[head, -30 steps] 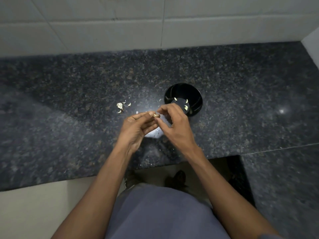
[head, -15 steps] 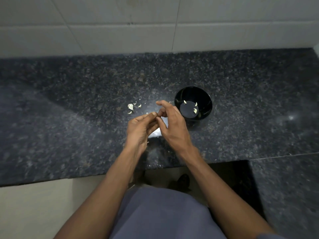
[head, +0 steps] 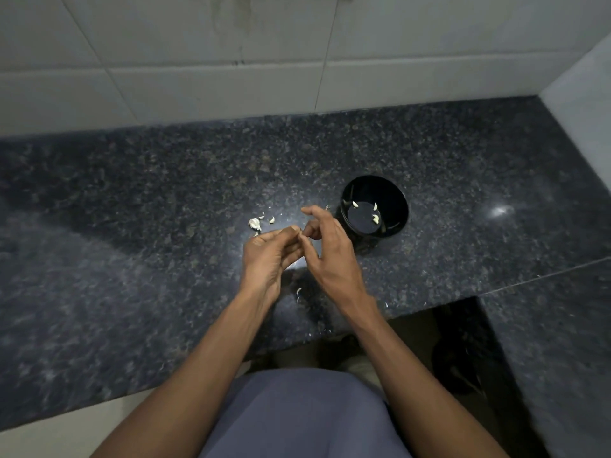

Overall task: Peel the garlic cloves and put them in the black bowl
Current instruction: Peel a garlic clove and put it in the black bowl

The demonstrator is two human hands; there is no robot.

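1. Over a dark speckled granite counter (head: 132,259), a person's left hand (head: 269,256) and right hand (head: 330,256) meet fingertip to fingertip, just left of the black bowl (head: 396,200).
2. Whatever sits between the fingertips is hidden: the left thumb and fingers are curled together in a pinch, and the right thumb and curled fingers press in against them, with the right index finger raised. A garlic clove cannot be made out there, so what either hand grips cannot be told.
3. The black bowl stands upright on the counter, near the right hand's knuckles; its near left wall is partly covered by that hand.
4. Four small pale peeled cloves (head: 376,218) lie on the bowl's floor, though two touch and the count is uncertain.
5. A small cluster of garlic pieces and skins (head: 255,223) lies on the counter just beyond the left hand; roughly four or five scraps, too small to sort peeled from unpeeled.
6. A single pale scrap (head: 298,291) lies on the counter between the wrists.
7. White wall tiles (head: 198,77) back the counter; both forearms and grey-blue clothing (head: 297,418) are cut off by the lower edge.
8. No readable writing shows on the bowl.
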